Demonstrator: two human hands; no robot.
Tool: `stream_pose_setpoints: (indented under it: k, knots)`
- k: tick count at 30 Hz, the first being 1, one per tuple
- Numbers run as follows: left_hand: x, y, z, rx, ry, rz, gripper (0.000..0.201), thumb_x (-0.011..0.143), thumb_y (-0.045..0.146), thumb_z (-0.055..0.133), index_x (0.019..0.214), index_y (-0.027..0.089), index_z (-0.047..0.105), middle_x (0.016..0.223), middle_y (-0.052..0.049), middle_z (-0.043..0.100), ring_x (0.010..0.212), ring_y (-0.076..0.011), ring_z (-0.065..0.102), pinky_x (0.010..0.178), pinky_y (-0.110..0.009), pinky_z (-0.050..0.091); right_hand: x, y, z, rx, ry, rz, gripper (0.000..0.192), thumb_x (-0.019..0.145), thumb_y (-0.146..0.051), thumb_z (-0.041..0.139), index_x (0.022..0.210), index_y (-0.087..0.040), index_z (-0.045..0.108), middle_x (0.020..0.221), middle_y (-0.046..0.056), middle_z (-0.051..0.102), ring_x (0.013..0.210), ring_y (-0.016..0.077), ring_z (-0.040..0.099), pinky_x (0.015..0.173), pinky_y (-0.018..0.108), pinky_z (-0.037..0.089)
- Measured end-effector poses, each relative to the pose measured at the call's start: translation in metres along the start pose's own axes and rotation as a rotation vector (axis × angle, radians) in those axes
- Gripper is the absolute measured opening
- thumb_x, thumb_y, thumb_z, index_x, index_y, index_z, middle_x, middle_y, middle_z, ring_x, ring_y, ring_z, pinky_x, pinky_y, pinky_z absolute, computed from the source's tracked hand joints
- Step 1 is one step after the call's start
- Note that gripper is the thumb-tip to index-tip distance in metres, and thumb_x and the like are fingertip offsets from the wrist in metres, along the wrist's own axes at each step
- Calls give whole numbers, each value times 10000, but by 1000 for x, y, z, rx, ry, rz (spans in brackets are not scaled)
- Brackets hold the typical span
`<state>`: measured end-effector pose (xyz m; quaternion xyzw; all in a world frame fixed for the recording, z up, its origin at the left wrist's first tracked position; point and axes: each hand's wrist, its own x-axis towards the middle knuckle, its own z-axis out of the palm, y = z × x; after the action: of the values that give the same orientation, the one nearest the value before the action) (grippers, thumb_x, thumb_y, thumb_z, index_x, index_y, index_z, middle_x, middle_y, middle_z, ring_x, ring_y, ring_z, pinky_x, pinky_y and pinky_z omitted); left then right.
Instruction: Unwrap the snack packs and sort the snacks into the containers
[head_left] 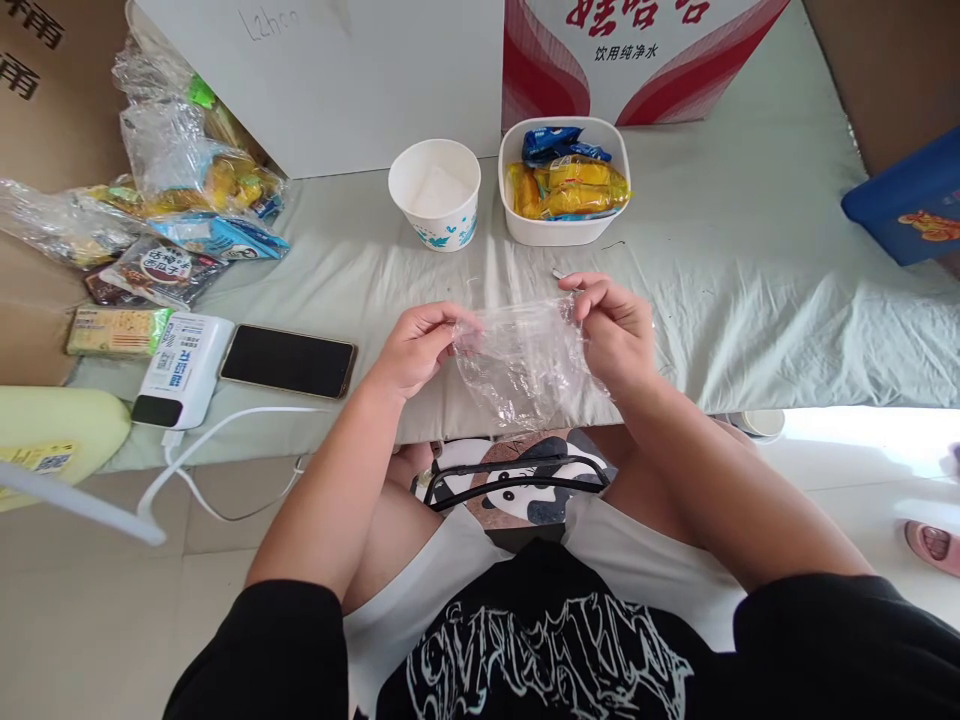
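Both hands pinch the top edge of a clear plastic bag (521,365) at the near edge of the cloth-covered table (750,300): the left hand (420,345) grips its left corner, the right hand (611,325) its right corner, and the bag hangs crumpled between them, seemingly empty. Just beyond stand a white paper cup (435,195) and a white tub (559,180) of wrapped snacks. To the left lie a dark phone (289,362), a power bank (184,368) and a heap of snack packets (180,200).

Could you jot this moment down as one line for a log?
left hand: pinching clear plastic bag | right hand: pinching same bag | behind: paper cup, snack tub
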<state>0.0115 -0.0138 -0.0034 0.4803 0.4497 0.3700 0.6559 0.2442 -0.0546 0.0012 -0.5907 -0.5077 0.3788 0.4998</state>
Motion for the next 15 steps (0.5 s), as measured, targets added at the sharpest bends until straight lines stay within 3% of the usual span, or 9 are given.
stream_pose_setpoints:
  k: [1, 5, 8, 10, 12, 15]
  knots:
    - [0, 1, -1, -3, 10, 7, 49, 660, 222, 720, 697, 194, 736, 764, -29, 724, 692, -160, 681, 658, -298, 560, 1, 0, 0, 60, -3, 47, 59, 855, -252, 490, 842, -253, 547, 1271, 49, 679, 1109, 217, 687, 926, 399, 566]
    - [3, -2, -6, 26, -24, 107, 172, 683, 262, 621, 664, 187, 775, 836, -84, 749, 802, -201, 685, 721, -329, 548, 4, 0, 0, 284, -96, 259, 316, 923, -410, 492, 1226, -319, 485, 1452, 46, 605, 1021, 188, 717, 847, 372, 604]
    - [6, -8, -8, 169, 25, 226, 314, 827, 386, 609, 603, 201, 728, 798, -85, 731, 825, -200, 672, 792, -342, 539, 2, 3, 2, 260, -224, 328, 600, 836, -452, 685, 1351, -315, 408, 1237, 58, 699, 961, 194, 712, 833, 365, 606]
    - [7, -9, -7, 221, 107, 268, 264, 788, 400, 732, 619, 208, 671, 789, -50, 705, 804, -175, 657, 808, -325, 533, 0, 3, 4, 193, -306, 340, 743, 738, -390, 782, 1367, -283, 402, 981, 21, 708, 874, 196, 694, 801, 362, 589]
    - [7, -9, -5, 112, 143, 239, 264, 681, 371, 855, 795, 227, 667, 887, -16, 712, 814, -161, 675, 811, -316, 545, -1, 3, 5, 155, -327, 324, 726, 712, -373, 784, 1334, -267, 427, 835, -15, 653, 801, 191, 660, 771, 362, 563]
    - [6, -6, -2, -142, 42, 14, 600, 620, 380, 924, 1118, 283, 602, 1041, -7, 733, 888, -195, 745, 828, -348, 588, -1, 4, 6, 190, -237, 220, 641, 741, -407, 753, 1292, -290, 446, 829, -25, 615, 789, 183, 630, 793, 370, 549]
